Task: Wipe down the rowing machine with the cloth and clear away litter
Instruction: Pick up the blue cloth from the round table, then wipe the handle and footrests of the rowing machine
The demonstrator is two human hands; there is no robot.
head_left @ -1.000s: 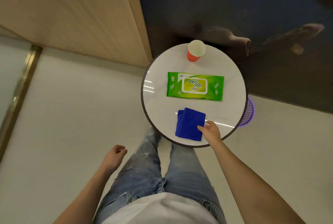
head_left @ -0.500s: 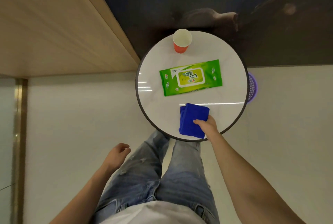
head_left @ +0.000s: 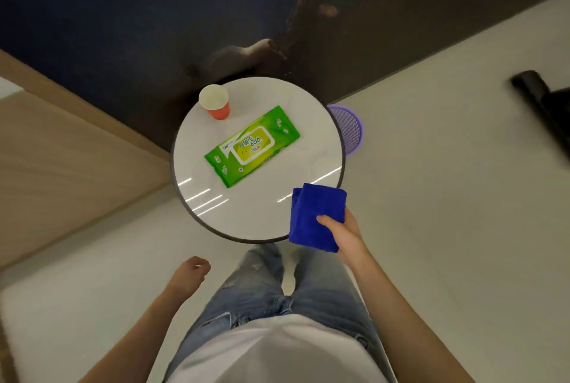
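Since half a second ago the folded blue microfibre cloth [head_left: 311,216] has come off the tabletop, where it lay flat. It now sits in my right hand [head_left: 342,233] over the near right edge of the table, its lower half past the rim. My thumb is pressed on top of the cloth and my other fingers are hidden beneath it, so I am pinching it between them.

Around me is a pale glossy floor [head_left: 431,197]. A dark blue-black wall panel [head_left: 154,12] runs across the top of the view and a light wooden wall panel [head_left: 61,167] stands to my left. The round white table with a dark rim [head_left: 256,216] stands just in front of my legs in faded blue jeans [head_left: 262,290].

A blurred black object [head_left: 546,102] lies on the floor far to the right. On the table, a green plastic pack of wet wipes [head_left: 251,145] lies near the middle. A purple mesh waste basket [head_left: 350,130] peeks out from behind the table's right side. An orange paper cup with a white inside [head_left: 216,102] stands upright at the far left edge.

My left hand [head_left: 189,274] hangs by my thigh, fingers loosely curled, holding nothing.
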